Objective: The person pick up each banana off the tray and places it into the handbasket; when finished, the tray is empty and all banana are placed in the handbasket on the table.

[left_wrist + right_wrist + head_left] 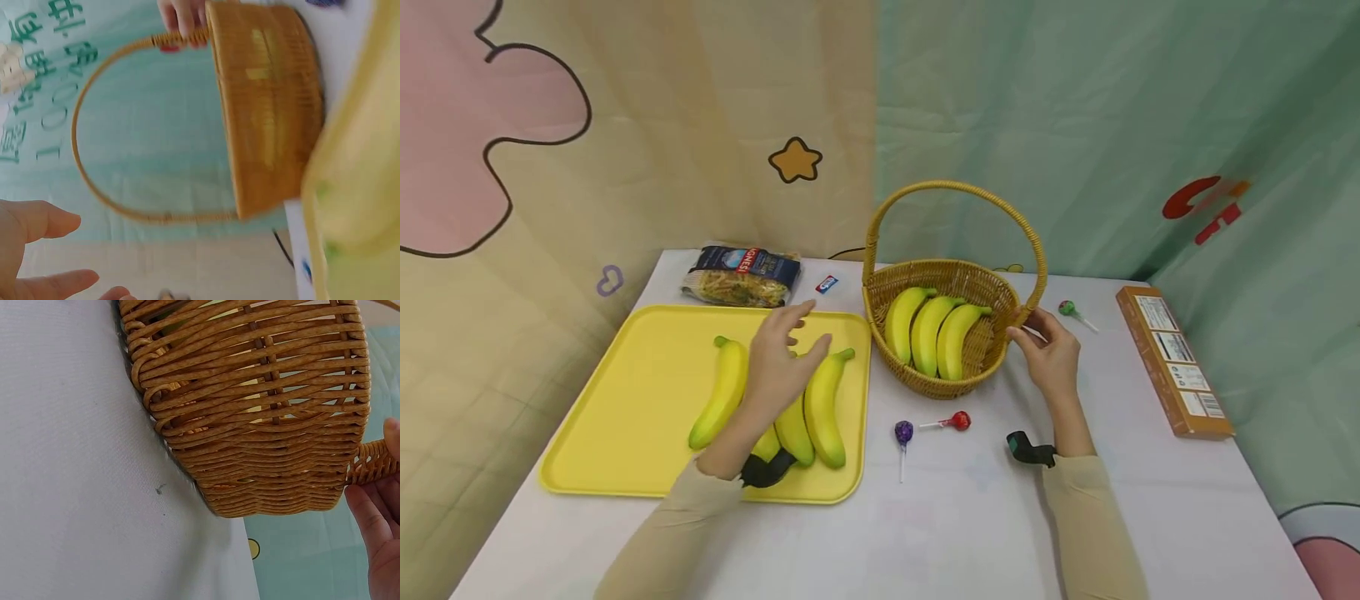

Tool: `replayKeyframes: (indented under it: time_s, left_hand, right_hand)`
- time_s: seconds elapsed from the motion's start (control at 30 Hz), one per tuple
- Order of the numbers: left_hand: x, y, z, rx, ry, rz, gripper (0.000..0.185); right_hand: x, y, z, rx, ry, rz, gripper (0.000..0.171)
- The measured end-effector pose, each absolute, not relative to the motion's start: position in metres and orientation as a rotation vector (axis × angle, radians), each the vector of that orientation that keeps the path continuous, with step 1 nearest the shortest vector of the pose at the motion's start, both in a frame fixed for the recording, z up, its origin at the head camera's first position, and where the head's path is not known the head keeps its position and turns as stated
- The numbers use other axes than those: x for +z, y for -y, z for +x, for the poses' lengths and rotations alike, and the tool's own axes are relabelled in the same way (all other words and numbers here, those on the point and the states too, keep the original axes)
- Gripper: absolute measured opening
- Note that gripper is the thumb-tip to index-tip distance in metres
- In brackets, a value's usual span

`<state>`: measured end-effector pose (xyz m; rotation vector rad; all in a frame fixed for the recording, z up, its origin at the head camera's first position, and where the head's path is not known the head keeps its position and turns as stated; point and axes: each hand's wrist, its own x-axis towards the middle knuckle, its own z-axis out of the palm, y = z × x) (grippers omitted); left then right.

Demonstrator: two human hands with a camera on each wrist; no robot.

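Nearest the camera, the left hand (pixel 778 358) hovered with fingers spread over the bananas (pixel 822 408) on the yellow tray (pixel 625 400), lower left; they lay lengthwise toward the basket (pixel 951 333), whose handle base the right hand (pixel 1051 352) pinched.

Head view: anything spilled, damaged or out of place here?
Nothing spilled or damaged. Three lollipops lie loose on the table: purple, red, green. Right hand holds the upright basket by its handle base.
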<state>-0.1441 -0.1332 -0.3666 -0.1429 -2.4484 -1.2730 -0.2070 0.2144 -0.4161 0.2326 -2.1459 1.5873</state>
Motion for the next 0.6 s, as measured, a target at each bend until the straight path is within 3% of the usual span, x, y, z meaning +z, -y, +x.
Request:
replayKeyframes:
  time_s: [0.33,0.6]
  left_hand:
    - [-0.389,0.237,-0.121,-1.136,2.357,0.324,0.058]
    - [-0.411,0.259,-0.111,-1.139,2.396,0.48,0.064]
  right_hand:
    - [-0.412,-0.216,-0.208,1.604,2.131,0.276,0.036]
    - [-0.413,-0.215,-0.207,1.618,2.142,0.266,0.037]
